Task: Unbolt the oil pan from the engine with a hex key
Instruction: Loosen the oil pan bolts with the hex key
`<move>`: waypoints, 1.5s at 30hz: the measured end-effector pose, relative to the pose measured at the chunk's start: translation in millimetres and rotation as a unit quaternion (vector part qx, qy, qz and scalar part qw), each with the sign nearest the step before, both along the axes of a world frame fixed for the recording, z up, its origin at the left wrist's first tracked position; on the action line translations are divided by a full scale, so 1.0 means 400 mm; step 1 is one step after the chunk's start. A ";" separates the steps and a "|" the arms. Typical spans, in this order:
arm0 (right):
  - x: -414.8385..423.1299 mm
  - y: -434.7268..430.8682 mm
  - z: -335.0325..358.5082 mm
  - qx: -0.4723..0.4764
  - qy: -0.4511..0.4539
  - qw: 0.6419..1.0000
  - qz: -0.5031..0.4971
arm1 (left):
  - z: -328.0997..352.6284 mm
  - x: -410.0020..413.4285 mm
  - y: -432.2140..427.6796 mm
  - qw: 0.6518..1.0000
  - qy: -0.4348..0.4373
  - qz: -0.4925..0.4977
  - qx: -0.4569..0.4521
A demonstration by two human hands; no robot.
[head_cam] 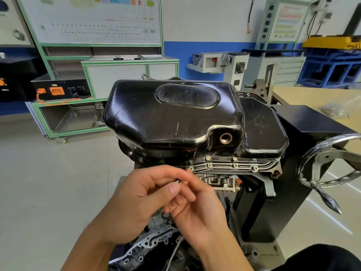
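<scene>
1. The black oil pan (172, 114) is sitting on top of the engine (220, 180). The engine is turned upside down and is hanging in a stand.
2. Little bolts (235, 165) are sitting in a row along the pan's near edge, to the right of the hands.
3. The hands are touching each other, just in front of that edge. The left hand (144, 194) is pinching a small shiny piece (177, 180) between its thumb and fingers. The right hand (199, 210) is reaching its fingers up to the same piece. I cannot tell if it is gripping the piece or only touching it.
4. The piece is mostly hiding behind the fingers. It may be the tip of the hex key or a bolt. I cannot tell which.
5. The piece is tiny and two hands are crowding it, so I think it could slip out. Then it would be falling into the open engine parts right under the hands, where it is hard to find.
6. If it is the key and it is not going all the way into a bolt head, it could slip and spoil the hole.
7. With fewer bolts holding it, the pan may be getting loose. It could slide off if nobody is holding it.
8. The big hand wheel (330, 161) is close on the right. A bump from an elbow could turn the engine.
</scene>
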State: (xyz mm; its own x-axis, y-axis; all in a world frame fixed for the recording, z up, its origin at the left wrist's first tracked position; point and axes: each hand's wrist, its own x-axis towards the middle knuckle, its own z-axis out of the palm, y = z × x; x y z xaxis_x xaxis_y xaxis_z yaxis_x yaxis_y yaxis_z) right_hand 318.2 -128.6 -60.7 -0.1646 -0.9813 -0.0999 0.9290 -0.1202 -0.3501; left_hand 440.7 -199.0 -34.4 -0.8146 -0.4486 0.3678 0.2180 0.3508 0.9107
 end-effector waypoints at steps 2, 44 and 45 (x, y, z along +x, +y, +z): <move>-0.002 -0.004 -0.001 -0.004 0.006 1.000 -0.002 | -0.003 -0.007 -0.001 1.000 0.011 0.004 0.019; -0.026 -0.038 -0.035 0.058 -0.135 0.989 0.010 | 0.027 -0.113 0.098 0.918 -0.126 0.365 -0.088; -0.028 -0.039 -0.034 0.060 -0.131 0.990 0.003 | 0.036 -0.105 0.095 0.932 -0.128 0.331 -0.078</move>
State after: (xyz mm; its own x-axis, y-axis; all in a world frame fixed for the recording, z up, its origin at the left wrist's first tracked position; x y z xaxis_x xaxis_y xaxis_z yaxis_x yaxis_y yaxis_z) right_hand 307.1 -144.4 -74.1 -0.1112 -0.9608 -0.2541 0.9904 -0.0860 -0.1081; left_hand 398.6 -160.8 -19.9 -0.4489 -0.8411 0.3016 -0.3109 0.4635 0.8298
